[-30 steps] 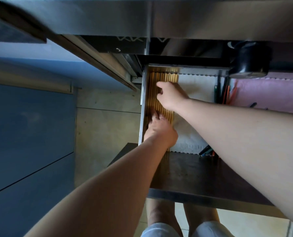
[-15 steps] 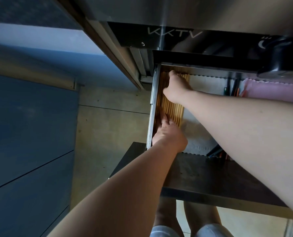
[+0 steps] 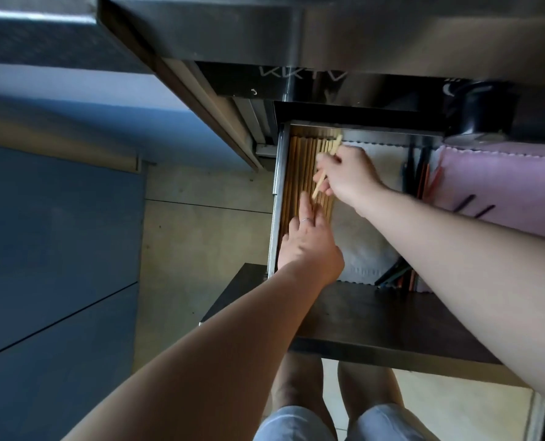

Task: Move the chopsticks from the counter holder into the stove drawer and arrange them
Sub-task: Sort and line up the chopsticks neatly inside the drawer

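Pinching one chopstick (image 3: 318, 187), right hand (image 3: 347, 176), one drawer (image 3: 277, 202)

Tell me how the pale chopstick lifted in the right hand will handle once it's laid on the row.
Probably stiff: the chopstick looks straight though the right hand pinches only its middle. Likely light: a pinch alone carries it. Slim, so it may roll off the row.
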Demonstrator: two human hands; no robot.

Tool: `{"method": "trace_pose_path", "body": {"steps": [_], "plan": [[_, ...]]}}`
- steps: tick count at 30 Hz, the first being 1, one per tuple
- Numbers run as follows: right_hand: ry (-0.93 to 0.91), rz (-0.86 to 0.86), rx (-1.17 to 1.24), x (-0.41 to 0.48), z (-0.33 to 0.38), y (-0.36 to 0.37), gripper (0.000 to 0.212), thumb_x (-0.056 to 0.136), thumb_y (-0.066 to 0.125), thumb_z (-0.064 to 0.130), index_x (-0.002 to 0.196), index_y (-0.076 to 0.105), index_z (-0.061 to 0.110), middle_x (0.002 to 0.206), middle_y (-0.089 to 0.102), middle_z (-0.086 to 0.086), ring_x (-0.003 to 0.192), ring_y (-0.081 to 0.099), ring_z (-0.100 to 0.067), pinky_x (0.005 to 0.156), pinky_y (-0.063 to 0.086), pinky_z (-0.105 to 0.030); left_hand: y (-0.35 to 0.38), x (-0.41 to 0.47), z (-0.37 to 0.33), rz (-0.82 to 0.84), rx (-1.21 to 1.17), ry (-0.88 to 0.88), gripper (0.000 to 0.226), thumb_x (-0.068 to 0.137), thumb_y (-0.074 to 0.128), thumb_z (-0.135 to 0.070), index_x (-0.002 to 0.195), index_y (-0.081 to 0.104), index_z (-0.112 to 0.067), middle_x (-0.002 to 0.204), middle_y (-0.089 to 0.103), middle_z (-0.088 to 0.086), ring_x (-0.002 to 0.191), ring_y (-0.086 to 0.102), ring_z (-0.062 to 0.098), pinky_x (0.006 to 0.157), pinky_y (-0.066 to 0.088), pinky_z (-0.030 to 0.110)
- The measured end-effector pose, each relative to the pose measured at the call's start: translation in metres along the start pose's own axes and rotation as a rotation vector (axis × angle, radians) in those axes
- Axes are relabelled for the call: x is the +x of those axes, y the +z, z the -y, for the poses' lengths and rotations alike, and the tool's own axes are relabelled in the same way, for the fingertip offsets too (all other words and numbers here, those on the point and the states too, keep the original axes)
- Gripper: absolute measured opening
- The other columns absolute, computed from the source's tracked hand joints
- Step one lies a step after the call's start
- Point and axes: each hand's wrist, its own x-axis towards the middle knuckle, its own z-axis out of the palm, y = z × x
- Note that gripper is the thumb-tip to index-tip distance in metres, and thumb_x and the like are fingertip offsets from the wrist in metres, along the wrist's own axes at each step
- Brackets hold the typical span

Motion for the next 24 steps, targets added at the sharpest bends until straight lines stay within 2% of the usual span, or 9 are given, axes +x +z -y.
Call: {"method": "trace_pose_path", "body": {"steps": [2,5,8,10,11,12,15,20,24], "plan": [[0.002,-0.177,0.020,0.002,-0.003,-0.016,0.023,0.099,0.045,0.030,0.086,0.056,0.014,0.076,0.069,-0.004,0.063,0.066,-0.020,0.061,0.056,-0.033,0.003,0.001,0.001,0.045,0.097,0.037,0.083,0.092,0.051,-0.018,0.155,-0.002,-0.020,0.158,-0.029,-0.001,0.147,0.006,0.029,0.115,0.022,0.046],[0.061,-0.354,0.006,0.008,-0.013,-0.040,0.035,0.100,0.042,0.031,0.103,0.059,0.001,0.094,0.070,-0.021,0.085,0.066,-0.034,0.082,0.053,-0.045,0.006,0.008,0.000,0.103,0.290,0.105,0.087,0.090,0.052,-0.014,0.155,-0.005,-0.022,0.157,-0.031,0.002,0.148,-0.012,0.030,0.117,0.009,0.050],[0.150,-0.449,-0.098,0.015,-0.026,-0.062,0.041,0.100,0.040,0.027,0.114,0.059,-0.006,0.111,0.067,-0.025,0.105,0.062,-0.035,0.088,0.046,-0.034,0.011,0.019,-0.006,0.078,0.451,0.198,0.088,0.088,0.047,-0.006,0.154,-0.009,-0.025,0.155,-0.034,0.003,0.145,-0.023,0.028,0.117,-0.001,0.051],[0.175,-0.481,-0.093,0.018,-0.035,-0.073,0.040,0.101,0.038,0.025,0.122,0.059,-0.002,0.116,0.067,-0.018,0.109,0.060,-0.029,0.080,0.042,-0.017,0.014,0.024,-0.007,0.083,0.542,0.254,0.093,0.086,0.047,-0.004,0.153,-0.013,-0.026,0.152,-0.038,0.000,0.143,-0.028,0.026,0.116,-0.005,0.050],[0.180,-0.484,-0.065,0.018,-0.039,-0.076,0.040,0.101,0.038,0.024,0.125,0.058,0.000,0.115,0.067,-0.015,0.108,0.060,-0.028,0.072,0.040,-0.010,0.016,0.026,-0.006,0.098,0.578,0.268,0.095,0.085,0.049,-0.005,0.152,-0.014,-0.027,0.151,-0.040,-0.002,0.143,-0.028,0.025,0.116,-0.005,0.050],[0.175,-0.481,-0.052,0.018,-0.042,-0.079,0.039,0.101,0.038,0.022,0.126,0.057,-0.001,0.114,0.068,-0.015,0.106,0.061,-0.028,0.070,0.041,-0.011,0.017,0.027,-0.003,0.113,0.602,0.272,0.095,0.085,0.050,-0.006,0.153,-0.014,-0.027,0.152,-0.040,-0.004,0.143,-0.028,0.024,0.116,-0.004,0.050],[0.165,-0.467,-0.058,0.017,-0.047,-0.080,0.037,0.101,0.036,0.022,0.119,0.056,-0.004,0.110,0.068,-0.020,0.102,0.061,-0.033,0.083,0.047,-0.034,0.017,0.025,0.009,0.122,0.650,0.283,0.094,0.086,0.050,-0.008,0.153,-0.013,-0.028,0.155,-0.036,-0.005,0.144,-0.026,0.023,0.117,-0.002,0.049],[0.165,-0.514,-0.155,0.014,-0.041,-0.078,0.039,0.102,0.038,0.026,0.123,0.055,-0.003,0.122,0.061,-0.019,0.109,0.057,-0.032,0.067,0.029,-0.023,0.017,0.015,0.025,0.131,0.729,0.344,0.101,0.085,0.056,-0.010,0.152,-0.017,-0.028,0.155,-0.035,-0.003,0.146,-0.022,0.023,0.117,-0.004,0.051],[0.132,-0.298,-0.229,0.011,-0.038,-0.068,0.037,0.101,0.037,0.029,0.116,0.057,0.001,0.117,0.063,-0.020,0.107,0.059,-0.034,0.079,0.041,-0.030,0.014,0.018,0.018,0.071,0.673,0.292,0.096,0.085,0.049,-0.005,0.151,-0.018,-0.019,0.156,-0.033,0.000,0.146,-0.020,0.021,0.116,-0.004,0.047]]}}
